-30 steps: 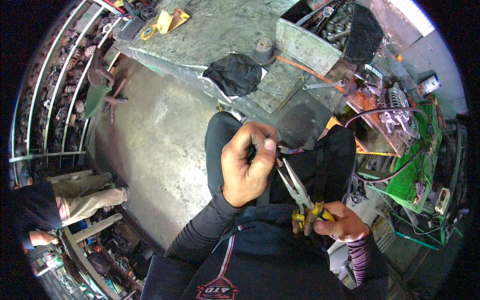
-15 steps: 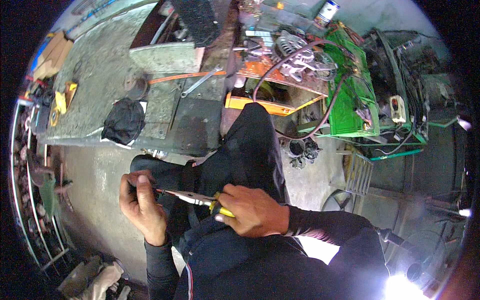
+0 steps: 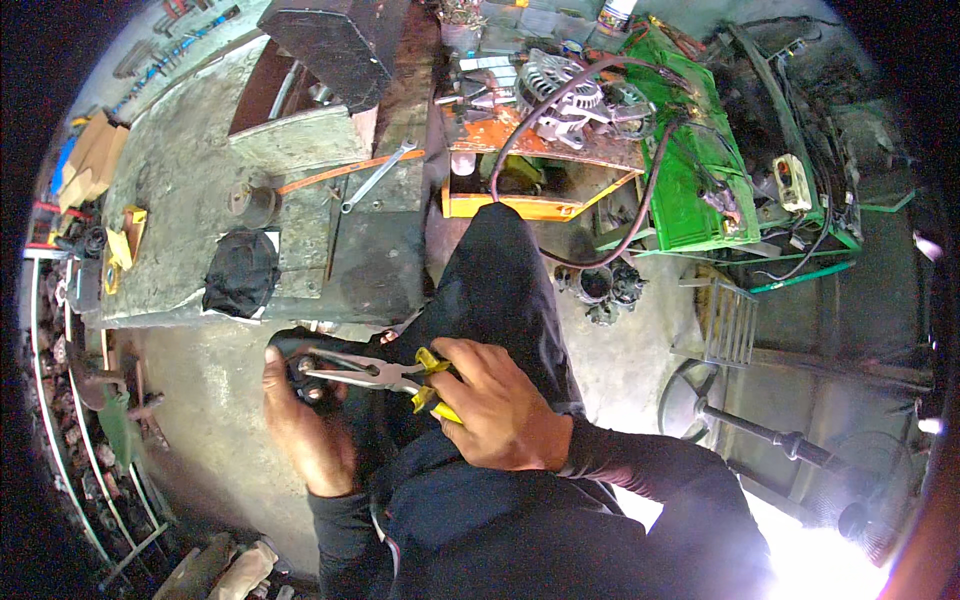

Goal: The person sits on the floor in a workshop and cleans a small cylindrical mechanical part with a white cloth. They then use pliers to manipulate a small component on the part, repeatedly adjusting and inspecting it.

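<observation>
My right hand (image 3: 508, 408) is closed around the yellow handles of a pair of long-nose pliers (image 3: 385, 376), held above my lap. The slim metal jaws are spread apart and point left. Their tips reach a small dark part with round metal spots (image 3: 308, 372), whose kind I cannot make out. That part sits in my left hand (image 3: 312, 438), thumb up beside it and the other fingers mostly hidden. Whether the jaw tips touch the part is hard to tell.
Ahead, a workbench (image 3: 160, 250) carries a black cloth (image 3: 242, 272) and a combination wrench (image 3: 378, 177). An alternator housing (image 3: 560, 95) rests on an orange cabinet (image 3: 510, 205). A thick cable (image 3: 640, 225) loops past the green cabinet (image 3: 700, 190). A pedestal fan (image 3: 850, 490) stands at right.
The pliers' jaws have gone from nearly closed to spread. My left hand has turned and shifted slightly right, bringing the dark part into sight. The whole view has shifted a little.
</observation>
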A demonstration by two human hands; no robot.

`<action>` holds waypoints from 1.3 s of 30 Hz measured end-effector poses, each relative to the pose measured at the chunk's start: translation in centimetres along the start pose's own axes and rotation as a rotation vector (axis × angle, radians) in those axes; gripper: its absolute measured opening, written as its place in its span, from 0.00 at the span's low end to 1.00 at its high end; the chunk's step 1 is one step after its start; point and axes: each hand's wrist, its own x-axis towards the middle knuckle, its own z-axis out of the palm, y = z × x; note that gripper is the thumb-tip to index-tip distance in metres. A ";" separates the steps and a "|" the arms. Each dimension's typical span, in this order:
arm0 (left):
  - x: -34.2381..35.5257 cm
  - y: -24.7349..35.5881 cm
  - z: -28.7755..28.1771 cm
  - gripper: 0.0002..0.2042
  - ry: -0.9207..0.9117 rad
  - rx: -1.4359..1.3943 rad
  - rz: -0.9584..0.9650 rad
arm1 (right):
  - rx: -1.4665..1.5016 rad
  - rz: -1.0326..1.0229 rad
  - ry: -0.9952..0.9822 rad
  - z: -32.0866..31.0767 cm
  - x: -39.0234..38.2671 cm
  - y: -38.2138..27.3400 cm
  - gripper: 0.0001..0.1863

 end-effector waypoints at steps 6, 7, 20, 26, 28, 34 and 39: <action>-1.2 1.0 1.1 0.13 -0.003 0.403 0.408 | 0.243 0.087 0.100 2.7 -0.7 -2.1 0.22; -1.0 0.7 0.9 0.12 -0.029 0.228 0.415 | 0.232 0.057 0.091 2.8 -0.4 -2.3 0.23; -1.7 0.8 -0.1 0.09 -0.132 -0.150 0.423 | -0.120 0.004 0.104 1.8 0.4 -2.8 0.20; -1.9 1.0 -0.2 0.09 -0.129 -0.135 0.435 | -0.139 -0.015 0.091 1.5 0.8 -3.2 0.19; -1.7 0.7 -0.2 0.10 -0.125 -0.122 0.448 | -0.139 -0.015 0.089 1.5 0.8 -3.2 0.19; -1.9 1.0 0.0 0.11 -0.136 -0.104 0.474 | -0.166 -0.037 0.031 1.1 0.7 -2.3 0.20; -1.6 2.7 -0.6 0.14 -0.089 0.113 0.266 | -0.305 -0.124 0.040 0.1 1.4 -1.0 0.19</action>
